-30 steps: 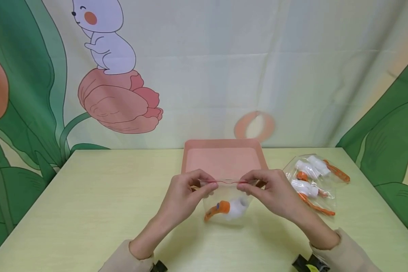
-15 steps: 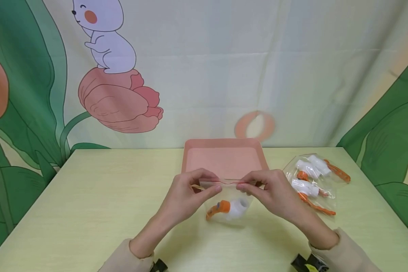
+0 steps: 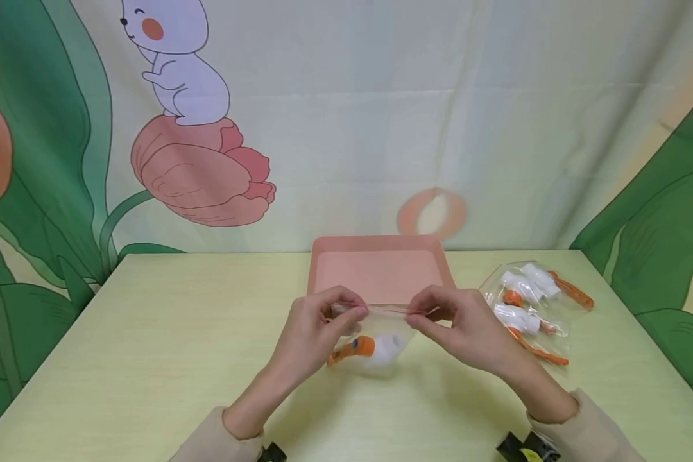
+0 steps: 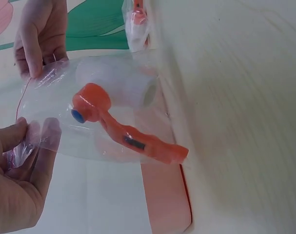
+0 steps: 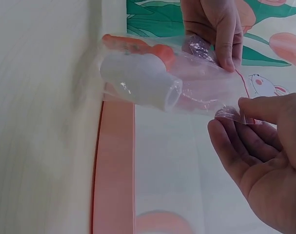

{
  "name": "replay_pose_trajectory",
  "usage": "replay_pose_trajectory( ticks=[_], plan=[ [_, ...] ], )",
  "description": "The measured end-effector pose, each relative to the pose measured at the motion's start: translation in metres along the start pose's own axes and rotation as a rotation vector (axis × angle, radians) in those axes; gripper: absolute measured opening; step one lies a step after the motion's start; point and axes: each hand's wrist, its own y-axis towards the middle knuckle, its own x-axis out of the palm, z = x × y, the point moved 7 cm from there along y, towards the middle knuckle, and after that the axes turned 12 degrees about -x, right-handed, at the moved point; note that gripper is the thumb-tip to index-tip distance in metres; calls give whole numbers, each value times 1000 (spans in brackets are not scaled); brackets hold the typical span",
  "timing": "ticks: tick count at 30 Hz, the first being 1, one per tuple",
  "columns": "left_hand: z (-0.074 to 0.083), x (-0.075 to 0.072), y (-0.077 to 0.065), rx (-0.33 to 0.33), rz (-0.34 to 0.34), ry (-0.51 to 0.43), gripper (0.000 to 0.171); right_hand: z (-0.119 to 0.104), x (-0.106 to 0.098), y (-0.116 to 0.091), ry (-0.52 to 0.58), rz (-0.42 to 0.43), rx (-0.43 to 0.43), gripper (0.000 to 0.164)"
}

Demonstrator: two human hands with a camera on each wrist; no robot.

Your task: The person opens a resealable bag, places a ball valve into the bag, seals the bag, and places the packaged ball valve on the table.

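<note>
Over the table, my left hand (image 3: 314, 333) pinches the top edge of a clear zip bag (image 3: 384, 324) between thumb and fingers. At the other end of the same edge, my right hand (image 3: 468, 327) pinches it too. A red line runs along the bag's mouth. Inside lie a white hollow cylindrical piece (image 5: 138, 80) and an orange piece (image 4: 133, 136) with a round head, a blue disc and a wavy handle. The left wrist view shows this bag spread between both hands. Some fingertips are hidden behind the plastic.
A pink tray (image 3: 381, 244) stands behind the hands at the table's back edge. To the right lie clear bags (image 3: 561, 330) holding several white and orange pieces. A printed curtain (image 3: 346, 128) hangs behind the table (image 3: 179, 353).
The bag's lower part, with the orange and white pieces, has swung a little to the left. My left thumb has shifted slightly along the edge, and both hands still pinch it.
</note>
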Motion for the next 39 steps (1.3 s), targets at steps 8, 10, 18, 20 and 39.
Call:
replay_pose_trajectory(
  ticks=[8, 10, 18, 20, 39],
  plan=[
    [0, -1, 0, -32, -8, 10, 3, 0, 3, 2, -58, -25, -6, 5],
    [1, -1, 1, -35, -18, 17, 2, -1, 3, 2, -82, -31, -8, 3],
    [12, 1, 2, 56, -42, 98, 7, -5, 1, 2, -110, -27, -60, 11],
    [14, 1, 3, 65, -44, 113, 7, -6, 1, 2, -105, -26, -67, 11],
    [23, 2, 4, 166, 20, 190, 10, -7, 1, 4, -61, 9, -24, 2]
  ],
)
